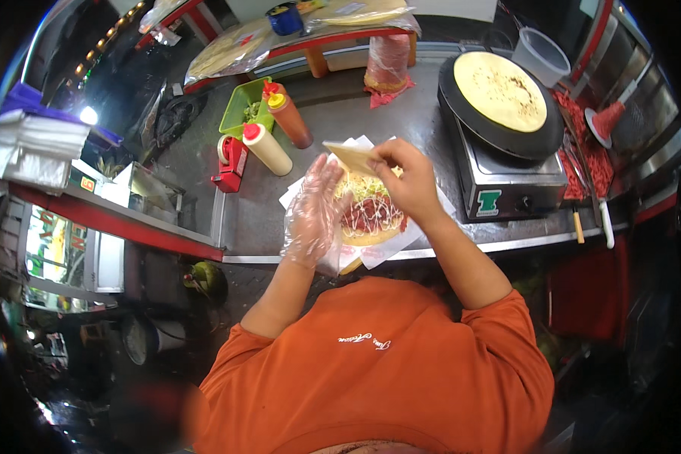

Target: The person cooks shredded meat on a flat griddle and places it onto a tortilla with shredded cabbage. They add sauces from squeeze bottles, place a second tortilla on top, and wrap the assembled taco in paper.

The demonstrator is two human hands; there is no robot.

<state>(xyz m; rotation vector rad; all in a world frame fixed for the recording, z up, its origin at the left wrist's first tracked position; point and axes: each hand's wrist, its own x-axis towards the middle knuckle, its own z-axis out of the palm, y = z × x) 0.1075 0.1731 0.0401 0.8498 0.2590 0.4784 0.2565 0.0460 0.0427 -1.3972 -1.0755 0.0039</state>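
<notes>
In front of me a round flatbread (363, 237) lies on white paper (401, 246), topped with reddish meat (371, 216), shredded greens and zigzag lines of white sauce. My right hand (410, 178) pinches a pale flap (352, 157), which looks like the flatbread's far edge, raised and tilted over the filling. At the left side of the flatbread is my left hand (314, 212) in a clear plastic glove, fingers stretched out and slightly apart. It holds nothing that I can see; whether its fingertips touch the bread I cannot tell.
Sauce bottles (268, 150), (289, 121) stand left of the paper, near a red tape dispenser (231, 163) and a green basket (238, 102). At right, another flatbread (499, 91) lies on a black griddle (461, 113) over a burner. Knives (606, 223) and red shredded meat (598, 170) lie beyond.
</notes>
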